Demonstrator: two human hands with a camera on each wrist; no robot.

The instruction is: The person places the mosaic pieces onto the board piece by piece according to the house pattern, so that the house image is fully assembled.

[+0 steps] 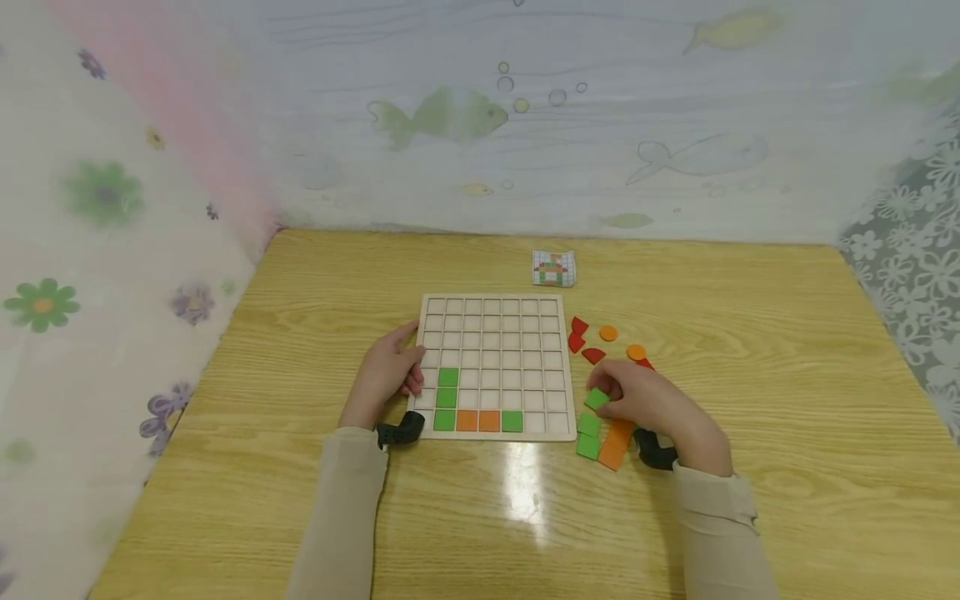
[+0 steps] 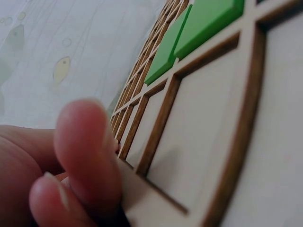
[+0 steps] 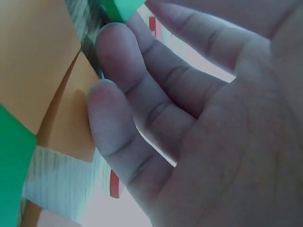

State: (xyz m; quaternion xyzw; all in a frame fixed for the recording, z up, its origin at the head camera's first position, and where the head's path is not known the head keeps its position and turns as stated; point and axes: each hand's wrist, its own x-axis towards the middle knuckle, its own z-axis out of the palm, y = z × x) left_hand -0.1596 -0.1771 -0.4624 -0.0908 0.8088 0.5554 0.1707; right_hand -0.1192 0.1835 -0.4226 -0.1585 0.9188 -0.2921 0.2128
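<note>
A wooden grid board (image 1: 491,358) lies on the table, with green and orange square tiles set in its lower left cells. My left hand (image 1: 386,371) rests against the board's left edge, its fingers loosely bent; in the left wrist view the thumb and a fingertip are close to the wooden rim. Right of the board, my right hand (image 1: 652,404) pinches a green square tile (image 1: 597,398) between thumb and fingers. Below that hand lie other green tiles (image 1: 588,447) and orange tiles (image 1: 612,454). In the right wrist view, the pinched tile (image 3: 122,8) is partly cut off at the top.
Red quarter-round pieces (image 1: 593,356) and orange discs (image 1: 608,333) lie beyond the right hand. A small pattern card (image 1: 553,268) stands behind the board on the wooden table (image 1: 360,258). Patterned cloths hang along the back and sides.
</note>
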